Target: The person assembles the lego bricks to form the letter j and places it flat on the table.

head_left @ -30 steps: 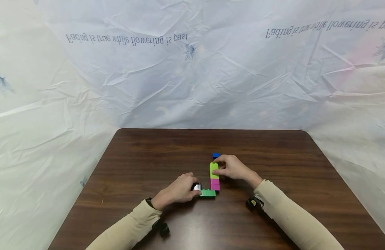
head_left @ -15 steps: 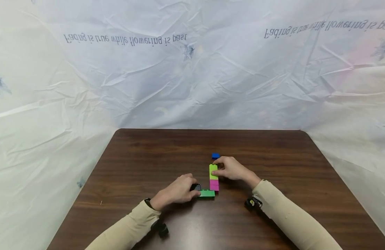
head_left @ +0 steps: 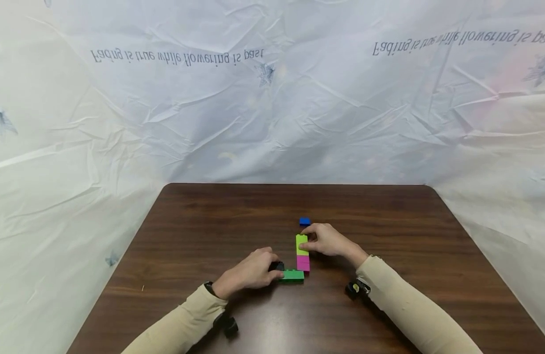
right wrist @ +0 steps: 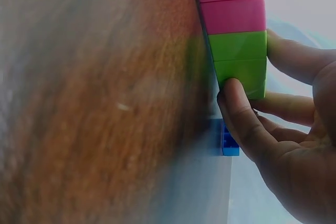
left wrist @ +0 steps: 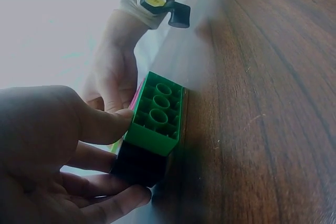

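My left hand (head_left: 250, 268) grips a black brick (left wrist: 139, 163) joined to a long green brick (head_left: 292, 276). The thumb lies on the green brick, whose hollow underside with its tubes faces the left wrist camera. My right hand (head_left: 331, 240) pinches the lime-green bricks (right wrist: 240, 60) at the far end of a row, with the thumb on one side and fingers on the other. Pink bricks (head_left: 303, 263) continue this row towards me, their near end right at the green brick's right end. Together the bricks make an L shape close over the table.
A blue brick (head_left: 304, 221) lies by itself on the dark wooden table (head_left: 210, 216), just beyond my right fingertips. White printed sheeting (head_left: 272, 123) hangs behind the table and along both sides.
Both hands keep their grips and have barely moved. The lime-green end has drawn slightly towards me, showing more of the blue brick. The bright glare on the black brick has faded.
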Motion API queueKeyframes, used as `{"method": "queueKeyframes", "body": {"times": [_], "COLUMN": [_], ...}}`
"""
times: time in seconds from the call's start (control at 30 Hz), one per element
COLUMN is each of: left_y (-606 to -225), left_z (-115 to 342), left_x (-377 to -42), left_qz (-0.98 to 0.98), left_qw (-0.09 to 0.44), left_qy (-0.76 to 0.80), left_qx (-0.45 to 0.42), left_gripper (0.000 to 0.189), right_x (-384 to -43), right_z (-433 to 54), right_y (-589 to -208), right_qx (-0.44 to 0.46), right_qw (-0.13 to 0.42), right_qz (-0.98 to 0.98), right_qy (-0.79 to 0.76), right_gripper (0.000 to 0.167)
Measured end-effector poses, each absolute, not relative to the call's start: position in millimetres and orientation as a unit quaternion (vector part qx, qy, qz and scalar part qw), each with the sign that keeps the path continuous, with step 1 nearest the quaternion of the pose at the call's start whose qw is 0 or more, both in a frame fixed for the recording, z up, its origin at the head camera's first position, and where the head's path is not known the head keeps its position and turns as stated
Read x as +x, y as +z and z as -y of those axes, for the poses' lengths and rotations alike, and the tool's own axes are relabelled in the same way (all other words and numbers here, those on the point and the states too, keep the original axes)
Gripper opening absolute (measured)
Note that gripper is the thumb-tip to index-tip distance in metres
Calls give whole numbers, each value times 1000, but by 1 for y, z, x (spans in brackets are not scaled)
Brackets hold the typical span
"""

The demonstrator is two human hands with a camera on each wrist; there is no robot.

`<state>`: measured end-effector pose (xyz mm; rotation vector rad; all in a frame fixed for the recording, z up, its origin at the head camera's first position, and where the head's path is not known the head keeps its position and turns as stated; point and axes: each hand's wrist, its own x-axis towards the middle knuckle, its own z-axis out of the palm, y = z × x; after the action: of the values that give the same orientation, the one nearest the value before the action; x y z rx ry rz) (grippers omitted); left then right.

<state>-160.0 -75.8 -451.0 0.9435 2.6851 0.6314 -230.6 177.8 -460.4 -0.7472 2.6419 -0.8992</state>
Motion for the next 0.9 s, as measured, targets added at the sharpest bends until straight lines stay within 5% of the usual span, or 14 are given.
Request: {"method": "queueKeyframes", "body": {"times": [0.9], "left_y": [-453], "left_z": [78], "left_x": [-167], "left_qz": [-912], "left_qw": [119], "left_qy": [219], "left_qx": [324], "left_gripper": [35], "right_x": [-236], "right_z": [-178], "right_y": [-459], "right_qx": [-247], "right_qw": [148], "right_qz": [-904], "right_qy": [-317], "right_gripper": [49]}}
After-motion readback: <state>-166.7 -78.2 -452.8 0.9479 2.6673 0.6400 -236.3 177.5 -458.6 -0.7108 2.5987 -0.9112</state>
